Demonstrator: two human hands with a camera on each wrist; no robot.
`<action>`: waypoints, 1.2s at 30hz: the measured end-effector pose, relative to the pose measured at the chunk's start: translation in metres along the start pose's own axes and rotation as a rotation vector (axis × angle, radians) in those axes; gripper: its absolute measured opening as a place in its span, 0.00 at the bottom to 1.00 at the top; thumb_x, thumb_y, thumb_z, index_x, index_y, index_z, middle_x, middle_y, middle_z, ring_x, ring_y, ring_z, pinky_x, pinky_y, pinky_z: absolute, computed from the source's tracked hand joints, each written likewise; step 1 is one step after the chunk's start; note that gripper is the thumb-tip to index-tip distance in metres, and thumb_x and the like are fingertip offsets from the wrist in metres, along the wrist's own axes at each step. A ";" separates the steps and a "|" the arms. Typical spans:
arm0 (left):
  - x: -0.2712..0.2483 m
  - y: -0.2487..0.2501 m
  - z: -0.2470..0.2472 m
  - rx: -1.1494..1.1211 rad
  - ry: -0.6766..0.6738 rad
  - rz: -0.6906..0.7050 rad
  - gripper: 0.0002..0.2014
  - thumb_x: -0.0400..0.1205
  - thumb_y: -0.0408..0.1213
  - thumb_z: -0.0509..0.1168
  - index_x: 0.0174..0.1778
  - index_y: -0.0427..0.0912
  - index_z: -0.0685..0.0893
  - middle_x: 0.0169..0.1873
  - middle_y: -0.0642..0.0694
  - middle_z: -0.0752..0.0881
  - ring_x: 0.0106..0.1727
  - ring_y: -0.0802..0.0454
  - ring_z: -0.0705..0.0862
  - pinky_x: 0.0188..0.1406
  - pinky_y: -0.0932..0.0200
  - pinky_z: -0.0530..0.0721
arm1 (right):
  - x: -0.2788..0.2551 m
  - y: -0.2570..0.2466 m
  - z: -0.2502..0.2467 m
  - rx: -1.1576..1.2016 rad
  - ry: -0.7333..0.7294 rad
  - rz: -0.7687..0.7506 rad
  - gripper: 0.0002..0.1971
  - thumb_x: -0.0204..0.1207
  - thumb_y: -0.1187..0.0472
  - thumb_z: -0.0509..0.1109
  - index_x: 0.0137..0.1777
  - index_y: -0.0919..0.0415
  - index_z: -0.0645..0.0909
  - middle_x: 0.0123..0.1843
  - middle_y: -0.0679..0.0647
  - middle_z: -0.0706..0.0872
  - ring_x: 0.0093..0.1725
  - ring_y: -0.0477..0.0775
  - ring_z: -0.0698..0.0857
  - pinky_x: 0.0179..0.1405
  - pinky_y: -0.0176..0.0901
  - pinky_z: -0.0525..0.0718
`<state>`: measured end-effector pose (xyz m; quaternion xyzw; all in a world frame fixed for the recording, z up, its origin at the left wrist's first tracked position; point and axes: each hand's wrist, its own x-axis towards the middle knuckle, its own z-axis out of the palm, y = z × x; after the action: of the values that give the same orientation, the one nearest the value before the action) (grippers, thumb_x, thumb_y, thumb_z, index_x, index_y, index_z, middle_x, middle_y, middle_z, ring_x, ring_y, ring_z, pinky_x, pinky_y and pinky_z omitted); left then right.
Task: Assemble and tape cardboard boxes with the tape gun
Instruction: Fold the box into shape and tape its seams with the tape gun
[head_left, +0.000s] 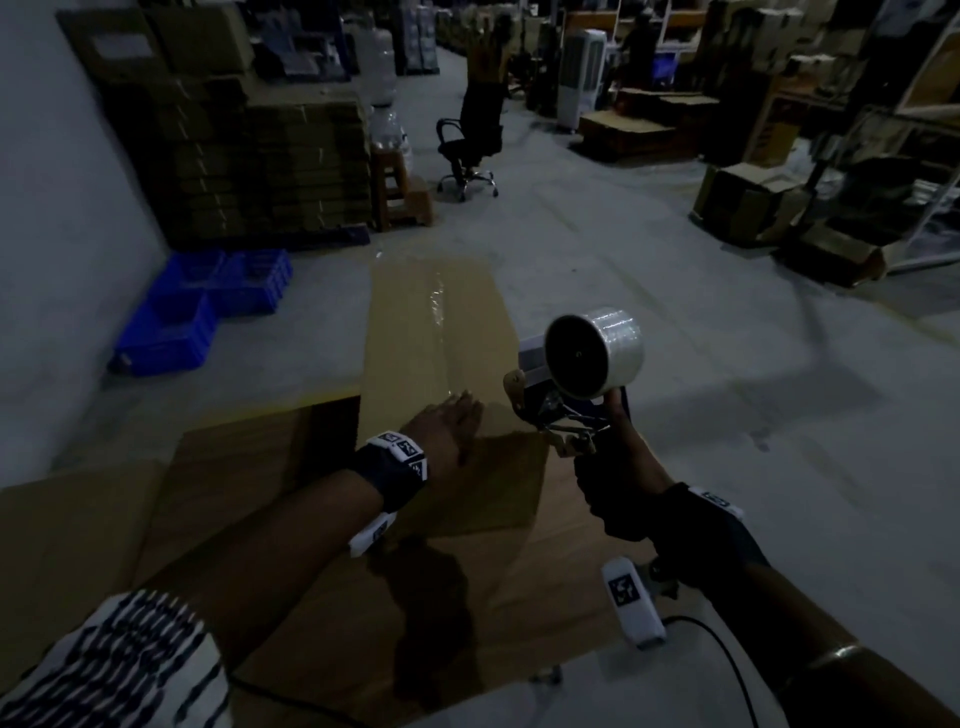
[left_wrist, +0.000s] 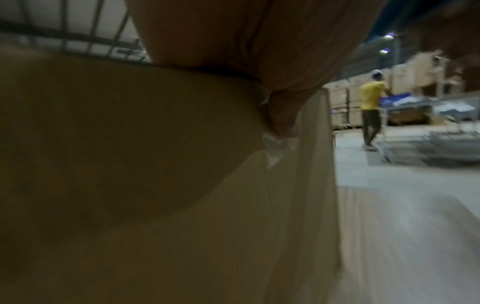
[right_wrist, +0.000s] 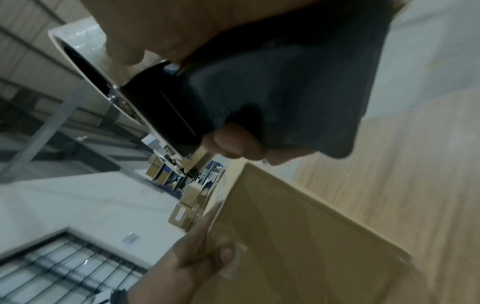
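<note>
The box (head_left: 436, 332) sits on flat cardboard (head_left: 322, 530) on the floor, flaps closed, with a shiny strip of tape (head_left: 435, 304) already down the top seam. Left hand (head_left: 451, 423) lies flat on the near end, fingers straight, pressing the tape. Right hand (head_left: 618, 499) is wrapped round the tape gun (head_left: 582, 374), lifted clear just beside the box. Looks like smoothing-down time; next I'd guess flip or swap boxes.
</note>
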<state>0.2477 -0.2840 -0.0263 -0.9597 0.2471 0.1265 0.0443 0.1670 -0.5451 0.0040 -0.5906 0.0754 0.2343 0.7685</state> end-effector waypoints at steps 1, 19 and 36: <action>-0.005 -0.004 0.002 0.034 -0.006 0.023 0.37 0.88 0.49 0.54 0.85 0.40 0.41 0.85 0.39 0.41 0.86 0.42 0.45 0.82 0.43 0.52 | 0.001 -0.002 0.006 -0.004 -0.016 0.008 0.49 0.56 0.12 0.67 0.52 0.62 0.77 0.25 0.52 0.58 0.21 0.51 0.51 0.24 0.46 0.50; -0.102 -0.125 0.016 -0.126 -0.085 -0.053 0.29 0.88 0.51 0.54 0.83 0.63 0.49 0.83 0.59 0.44 0.84 0.53 0.42 0.81 0.45 0.52 | 0.033 0.002 0.148 -0.148 -0.121 0.088 0.49 0.57 0.13 0.66 0.55 0.60 0.71 0.24 0.52 0.59 0.22 0.51 0.50 0.21 0.41 0.53; -0.144 -0.145 -0.049 -1.437 0.399 -0.326 0.19 0.84 0.50 0.63 0.52 0.36 0.89 0.43 0.42 0.92 0.40 0.45 0.91 0.25 0.65 0.79 | 0.062 -0.014 0.182 -0.029 -0.299 0.162 0.51 0.33 0.17 0.80 0.39 0.64 0.77 0.30 0.56 0.65 0.26 0.52 0.58 0.29 0.41 0.56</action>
<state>0.2066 -0.0979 0.0622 -0.7816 -0.0376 0.0721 -0.6184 0.1985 -0.3593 0.0453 -0.5522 0.0042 0.3821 0.7410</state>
